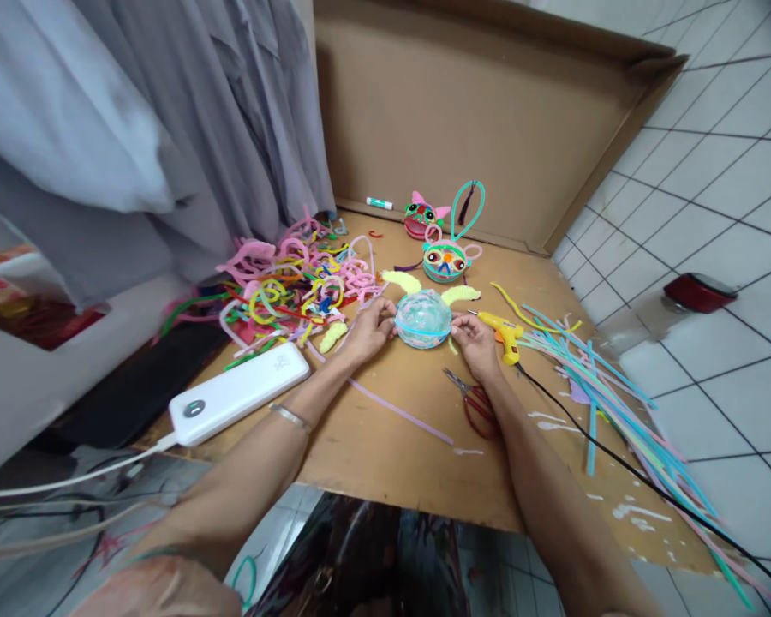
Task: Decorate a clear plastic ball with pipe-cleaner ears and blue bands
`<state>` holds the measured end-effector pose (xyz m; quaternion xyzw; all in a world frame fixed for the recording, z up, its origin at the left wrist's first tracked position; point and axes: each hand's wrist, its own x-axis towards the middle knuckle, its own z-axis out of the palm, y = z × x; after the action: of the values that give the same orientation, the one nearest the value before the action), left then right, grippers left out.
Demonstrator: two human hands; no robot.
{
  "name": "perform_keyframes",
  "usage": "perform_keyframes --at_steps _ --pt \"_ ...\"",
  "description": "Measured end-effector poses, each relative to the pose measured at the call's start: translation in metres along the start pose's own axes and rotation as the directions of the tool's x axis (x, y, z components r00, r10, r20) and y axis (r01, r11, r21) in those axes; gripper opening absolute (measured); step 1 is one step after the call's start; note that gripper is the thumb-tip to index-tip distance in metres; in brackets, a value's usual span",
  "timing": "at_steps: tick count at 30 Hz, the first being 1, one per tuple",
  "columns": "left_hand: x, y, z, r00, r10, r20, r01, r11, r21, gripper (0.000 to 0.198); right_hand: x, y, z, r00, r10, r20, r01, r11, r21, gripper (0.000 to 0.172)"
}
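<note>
A round, pale green and pink ball (pixel 424 315) with a blue strip around its middle sits between my hands. Two fuzzy yellow ear-like pieces (pixel 463 294) stick out from its far side. My left hand (pixel 376 327) is closed with its fingertips at the ball's left side. On the opposite side, my right hand (pixel 476 344) pinches at the ball's edge, where the blue strip ends up against the fingers. A yellow glue gun (pixel 505 331) lies just right of my right hand. Red-handled scissors (pixel 472 401) rest below that hand, partly behind the forearm.
Two decorated animal-face balls (pixel 445 259) stand farther back beside a marker (pixel 379 203). Tangled pipe cleaners (pixel 295 278) heap at left, near a white power bank (pixel 239 394). Straight pipe cleaners (pixel 591 377) and the glue gun's black cord (pixel 571 420) spread rightward. Cardboard (pixel 475 120) walls the back.
</note>
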<state>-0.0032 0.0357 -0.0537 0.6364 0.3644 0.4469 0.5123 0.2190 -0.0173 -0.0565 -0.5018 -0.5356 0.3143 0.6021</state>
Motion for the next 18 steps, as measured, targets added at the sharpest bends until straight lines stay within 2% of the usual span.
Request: perform_keyframes --at_steps 4,11,18 --pt "0.0 0.0 0.003 0.999 -0.051 0.01 0.052 0.996 -0.069 0.017 0.001 0.003 -0.003 1.0 0.017 0.005 -0.017 1.0 -0.003 0.014" --pt "0.003 -0.004 0.004 1.0 0.002 -0.018 -0.004 0.996 -0.089 0.014 0.004 0.009 -0.007 0.998 0.061 0.013 -0.061 0.997 0.038 0.016" --pt "0.005 -0.003 0.003 0.998 -0.041 -0.042 0.037 0.995 -0.087 0.01 0.005 0.011 -0.007 0.998 0.063 0.019 -0.064 0.997 0.048 0.019"
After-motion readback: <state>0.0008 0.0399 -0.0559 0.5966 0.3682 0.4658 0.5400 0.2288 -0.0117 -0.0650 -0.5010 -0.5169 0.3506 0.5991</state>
